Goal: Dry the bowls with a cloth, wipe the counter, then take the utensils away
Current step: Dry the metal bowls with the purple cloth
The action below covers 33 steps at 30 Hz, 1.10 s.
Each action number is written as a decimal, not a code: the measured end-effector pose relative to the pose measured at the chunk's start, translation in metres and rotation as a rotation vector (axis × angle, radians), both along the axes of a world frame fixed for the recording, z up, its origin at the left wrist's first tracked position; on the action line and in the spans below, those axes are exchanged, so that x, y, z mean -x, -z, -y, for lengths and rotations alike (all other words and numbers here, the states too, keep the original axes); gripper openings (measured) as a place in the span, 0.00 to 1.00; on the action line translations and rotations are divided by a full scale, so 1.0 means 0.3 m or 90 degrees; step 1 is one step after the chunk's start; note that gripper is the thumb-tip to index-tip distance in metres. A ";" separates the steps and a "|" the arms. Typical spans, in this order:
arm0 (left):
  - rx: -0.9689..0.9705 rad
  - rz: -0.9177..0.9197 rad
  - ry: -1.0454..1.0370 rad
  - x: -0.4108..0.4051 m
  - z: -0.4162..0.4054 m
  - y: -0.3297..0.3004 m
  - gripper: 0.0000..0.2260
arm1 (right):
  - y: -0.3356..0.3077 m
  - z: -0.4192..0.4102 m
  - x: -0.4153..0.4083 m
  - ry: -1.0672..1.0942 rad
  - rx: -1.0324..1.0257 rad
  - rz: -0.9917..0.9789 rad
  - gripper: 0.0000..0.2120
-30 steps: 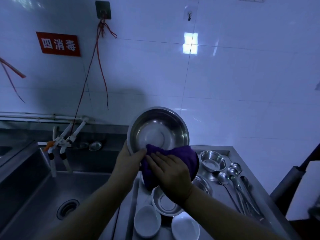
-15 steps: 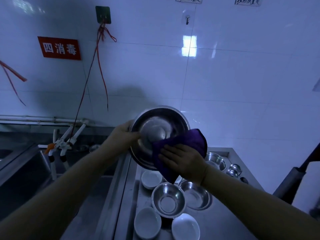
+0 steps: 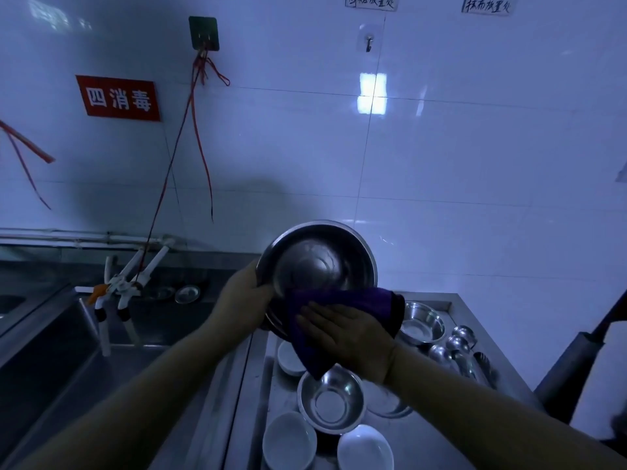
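Cloth (image 3: 342,301) dropped to the big bowl's (image 3: 317,262) 6 o'clock edge since half a second ago. Right hand (image 3: 349,334) presses it flat-fingered (fingers straight); left hand (image 3: 242,305) grips rim at 9 o'clock.

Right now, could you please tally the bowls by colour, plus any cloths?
Steel bowls: 4 (one held, three set down)
White bowls: 3
Purple cloth: 1
Total: 8

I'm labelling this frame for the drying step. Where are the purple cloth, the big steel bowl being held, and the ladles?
purple cloth (image 3: 366,301): head view, upper fold above the fingers.
big steel bowl (image 3: 317,262): head view, inner base.
ladles (image 3: 456,344): head view, middle ladle's bowl.
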State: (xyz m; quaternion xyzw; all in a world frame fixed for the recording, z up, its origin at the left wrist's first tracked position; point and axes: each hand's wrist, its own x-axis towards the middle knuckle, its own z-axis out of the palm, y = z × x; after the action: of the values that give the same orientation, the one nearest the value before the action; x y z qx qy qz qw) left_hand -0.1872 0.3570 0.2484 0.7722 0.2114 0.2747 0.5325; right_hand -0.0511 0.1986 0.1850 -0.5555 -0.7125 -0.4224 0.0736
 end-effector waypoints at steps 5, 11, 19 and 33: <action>-0.178 -0.043 0.079 0.001 -0.077 -0.102 0.15 | -0.030 -0.001 -0.048 0.012 0.011 0.056 0.18; 0.249 0.098 -0.010 -0.043 0.067 0.078 0.11 | -0.038 -0.097 0.064 0.065 -0.134 -0.112 0.12; 0.147 0.088 0.003 -0.019 0.030 0.074 0.11 | 0.017 -0.076 0.065 0.061 -0.076 -0.076 0.16; 0.072 0.099 -0.023 -0.042 0.057 0.045 0.12 | -0.047 -0.093 0.077 0.098 -0.143 -0.178 0.13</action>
State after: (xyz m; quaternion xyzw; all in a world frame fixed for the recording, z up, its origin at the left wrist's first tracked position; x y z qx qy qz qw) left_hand -0.1745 0.3400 0.2350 0.7131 0.1987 0.3313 0.5850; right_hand -0.0742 0.2265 0.1991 -0.6497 -0.5992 -0.4223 0.2011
